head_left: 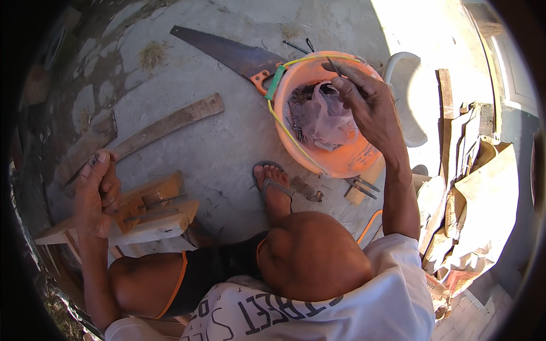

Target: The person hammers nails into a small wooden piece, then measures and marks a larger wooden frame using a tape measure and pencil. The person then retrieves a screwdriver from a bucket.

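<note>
The right hand (369, 102) pinches a nail (334, 66) above the orange helmet (341, 159) of nails (picking one out). Left of the helmet, the left hand (98, 193) grips a hammer (79, 170) over the wooden piece (156, 213); next, I judge, the nail must be set upright there.

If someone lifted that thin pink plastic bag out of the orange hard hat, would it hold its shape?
Probably not: the pink plastic bag looks crumpled and see-through, so likely floppy and light. It lies among dark nails in the orange hard hat, so it might snag or tear.

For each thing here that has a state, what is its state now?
Left hand: closed around a nail.
Right hand: pinching a nail above the orange helmet.
Orange helmet: upturned, holding nails and a plastic bag.
Handsaw: lying flat on the concrete.
Wooden piece: nails partly driven.
</note>
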Motion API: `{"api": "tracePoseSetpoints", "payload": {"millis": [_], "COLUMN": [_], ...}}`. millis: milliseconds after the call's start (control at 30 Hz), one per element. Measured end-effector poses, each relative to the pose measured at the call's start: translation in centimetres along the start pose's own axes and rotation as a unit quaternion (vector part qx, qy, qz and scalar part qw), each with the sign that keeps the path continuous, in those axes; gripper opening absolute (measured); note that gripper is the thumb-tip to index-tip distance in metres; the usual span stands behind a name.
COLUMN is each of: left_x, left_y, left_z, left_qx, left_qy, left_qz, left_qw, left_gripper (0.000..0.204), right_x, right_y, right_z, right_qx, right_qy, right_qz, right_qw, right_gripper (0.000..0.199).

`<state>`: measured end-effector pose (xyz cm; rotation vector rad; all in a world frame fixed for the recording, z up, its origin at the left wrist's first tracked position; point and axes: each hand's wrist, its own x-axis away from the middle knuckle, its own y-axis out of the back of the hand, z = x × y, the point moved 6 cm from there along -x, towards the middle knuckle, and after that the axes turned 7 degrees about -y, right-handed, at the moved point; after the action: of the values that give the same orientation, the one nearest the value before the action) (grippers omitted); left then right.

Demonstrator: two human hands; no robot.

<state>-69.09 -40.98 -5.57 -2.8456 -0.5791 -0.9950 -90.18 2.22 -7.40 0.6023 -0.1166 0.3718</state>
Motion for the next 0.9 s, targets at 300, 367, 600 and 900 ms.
{"api": "tracePoseSetpoints", "payload": {"millis": [300,367,600,900], "left_x": [2.8,2.8,1.8,-2.0], "left_y": [-10.2,-9.7,-7.0,-5.4], "left_z": [-0.2,0.8,1.0,2.1], "left_qx": [-0.291,-0.279,-0.084,0.222], "left_qy": [-0.077,-0.073,0.023,0.081], "left_qz": [0.171,0.170,0.151,0.031], "left_qw": [0.938,0.942,0.985,0.971], "left_gripper": [0.037,0.035,0.030,0.029], "right_x": [5.9,5.8,-1.2,-3.3], "right_y": [-17.7,-17.3,-4.4,-2.6], "right_z": [10.4,11.5,5.8,-21.7], "right_qx": [-0.029,-0.089,-0.157,0.381], "right_qy": [0.291,0.270,0.064,-0.078], "right_qz": [0.314,0.314,0.045,0.191], "right_qw": [0.903,0.906,0.984,0.901], "right_gripper": [0.022,0.028,0.021,0.014]}}
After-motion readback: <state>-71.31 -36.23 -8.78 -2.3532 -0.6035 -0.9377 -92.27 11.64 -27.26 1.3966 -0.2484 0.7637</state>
